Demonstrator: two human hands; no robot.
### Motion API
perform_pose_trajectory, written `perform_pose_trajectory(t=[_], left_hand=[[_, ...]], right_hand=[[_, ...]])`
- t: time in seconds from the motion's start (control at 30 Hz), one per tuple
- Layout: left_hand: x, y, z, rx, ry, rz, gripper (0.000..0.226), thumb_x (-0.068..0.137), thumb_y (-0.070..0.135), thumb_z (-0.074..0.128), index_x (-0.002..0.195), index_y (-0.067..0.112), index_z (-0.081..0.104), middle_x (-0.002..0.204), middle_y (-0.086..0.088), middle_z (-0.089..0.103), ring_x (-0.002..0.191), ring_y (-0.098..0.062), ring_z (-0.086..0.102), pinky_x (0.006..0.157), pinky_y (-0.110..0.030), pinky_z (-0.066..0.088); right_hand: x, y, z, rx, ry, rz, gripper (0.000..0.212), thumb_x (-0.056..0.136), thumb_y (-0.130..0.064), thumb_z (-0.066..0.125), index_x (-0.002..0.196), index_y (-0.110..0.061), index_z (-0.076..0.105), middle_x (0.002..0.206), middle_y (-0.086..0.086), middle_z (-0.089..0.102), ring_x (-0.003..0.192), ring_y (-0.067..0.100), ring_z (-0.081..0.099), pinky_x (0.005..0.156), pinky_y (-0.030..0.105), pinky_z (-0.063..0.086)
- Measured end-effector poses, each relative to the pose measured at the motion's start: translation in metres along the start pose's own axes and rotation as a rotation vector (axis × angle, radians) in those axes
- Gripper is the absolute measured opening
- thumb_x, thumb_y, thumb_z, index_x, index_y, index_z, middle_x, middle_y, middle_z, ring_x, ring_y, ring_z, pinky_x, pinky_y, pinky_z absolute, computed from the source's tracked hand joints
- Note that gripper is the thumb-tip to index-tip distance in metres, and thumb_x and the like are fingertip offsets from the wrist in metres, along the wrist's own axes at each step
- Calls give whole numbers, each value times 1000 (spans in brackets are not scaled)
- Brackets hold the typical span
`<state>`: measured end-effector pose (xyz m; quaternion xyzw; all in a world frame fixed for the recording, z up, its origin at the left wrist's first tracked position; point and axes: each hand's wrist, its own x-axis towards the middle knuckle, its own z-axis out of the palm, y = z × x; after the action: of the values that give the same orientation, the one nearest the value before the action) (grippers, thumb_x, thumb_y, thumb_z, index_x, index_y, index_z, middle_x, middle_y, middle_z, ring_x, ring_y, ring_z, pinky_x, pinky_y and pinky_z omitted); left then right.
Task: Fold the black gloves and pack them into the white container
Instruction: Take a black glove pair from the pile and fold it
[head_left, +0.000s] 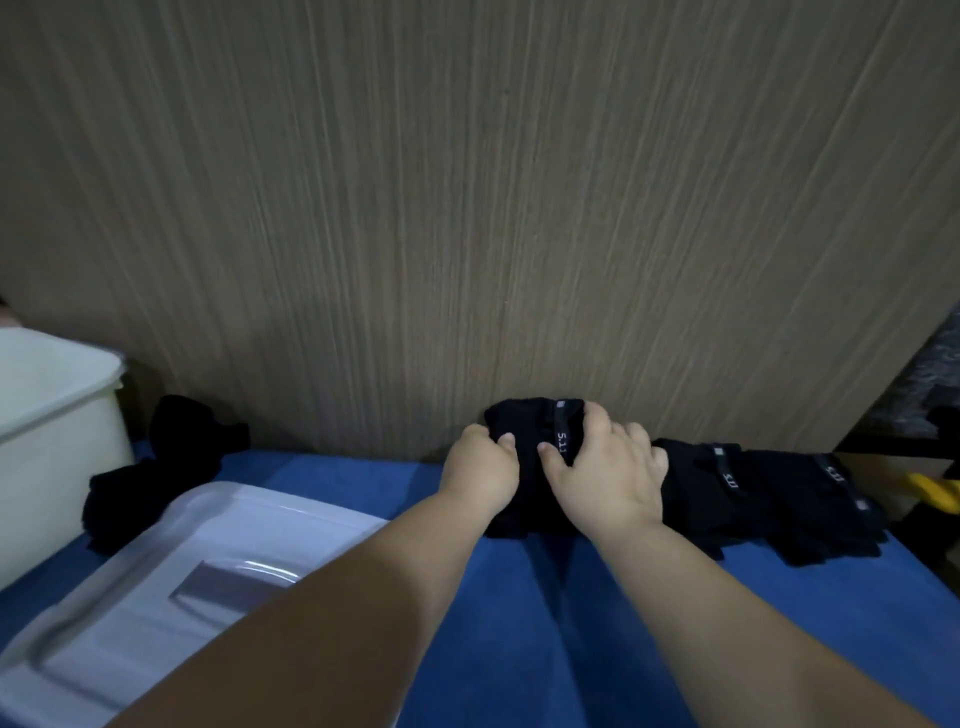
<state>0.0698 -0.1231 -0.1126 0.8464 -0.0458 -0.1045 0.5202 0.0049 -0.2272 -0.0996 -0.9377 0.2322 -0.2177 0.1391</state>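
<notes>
Head view has both hands on one black glove (532, 457) at the far edge of the blue cloth (571, 623). The left hand (480, 467) grips its left edge and the right hand (608, 478) curls over its band, probably to keep the fold tight. The white container (52, 415) sits open at far left with its lid (156, 571) near it, ready for packing, and a pile of gloves (779, 499) lies to the right.

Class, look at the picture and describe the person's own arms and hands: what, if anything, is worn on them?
The left forearm and right forearm are bare as far as the frame shows; no sleeve is in view. The left hand and right hand wear no gloves, and no ring, watch or bracelet shows on the fingers or wrists that can be seen.
</notes>
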Motion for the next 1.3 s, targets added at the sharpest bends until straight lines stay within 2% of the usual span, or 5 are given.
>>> perform_pose_trajectory(t=[0.13, 0.4, 0.57, 1.07, 1.3], left_hand=[[2, -6, -1, 246, 73, 55, 34, 101, 34, 41, 122, 8, 43, 116, -11, 58, 91, -23, 54, 71, -33, 41], [2, -23, -2, 437, 200, 600, 43, 94, 9, 45, 135, 25, 49, 144, 6, 36, 133, -15, 28, 109, -35, 29], [7, -27, -2, 535, 1, 509, 43, 104, 27, 31, 147, 22, 36, 156, 5, 26, 144, -12, 16, 118, -30, 17], [-10, -34, -25, 514, -231, 323, 55, 103, 42, 29, 154, 30, 10, 162, 7, 2, 147, -20, 10, 119, -35, 13], [-43, -62, -82, 374, 72, 262, 46, 99, 35, 45, 142, 19, 44, 155, 0, 30, 142, -18, 26, 115, -24, 16]], right_hand=[[3, 5, 17, -55, 22, -28, 79, 86, -57, 52, 147, -18, 21, 142, 2, 38, 133, 23, 26, 108, 43, 21], [0, 12, 27, -43, 74, -384, 39, 92, -33, 56, 130, -21, 56, 136, -6, 51, 131, 16, 40, 107, 39, 30], [4, 15, 27, -93, -145, -328, 49, 101, -45, 27, 146, -29, 34, 149, -15, 35, 140, 6, 23, 114, 35, 13], [3, 6, 23, -163, -246, -267, 49, 103, -41, 20, 150, -26, 27, 154, -11, 28, 142, 8, 19, 113, 38, 12], [-11, -26, 11, -54, 100, -334, 40, 97, -31, 43, 136, -22, 49, 140, -6, 46, 136, 16, 30, 108, 43, 20]])
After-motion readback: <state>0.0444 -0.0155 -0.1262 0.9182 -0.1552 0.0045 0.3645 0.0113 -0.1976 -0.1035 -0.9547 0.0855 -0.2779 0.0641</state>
